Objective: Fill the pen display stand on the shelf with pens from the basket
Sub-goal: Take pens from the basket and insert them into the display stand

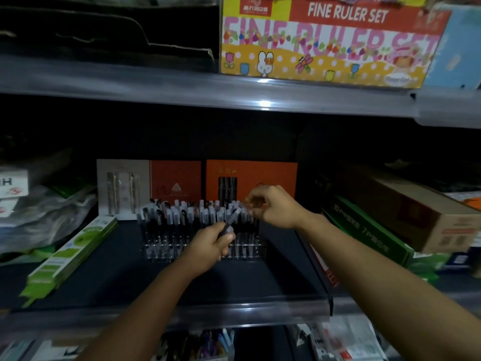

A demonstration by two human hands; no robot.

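Head view. Left hand [212,244] curled around pen [230,221], tip slanting up toward clear display stand [203,250] on dark shelf [117,277]. Right hand [273,208] pinching a clear-capped pen [246,208] above stand's right rows. Basket unseen.

The pen stand [203,250] at the frame's centre looks like clear glossy plastic, the shelf floor [130,277] under it dark and matt, the shelf edge [182,92] above shiny translucent plastic, and the ruler box [325,48] at upper right printed cardboard.
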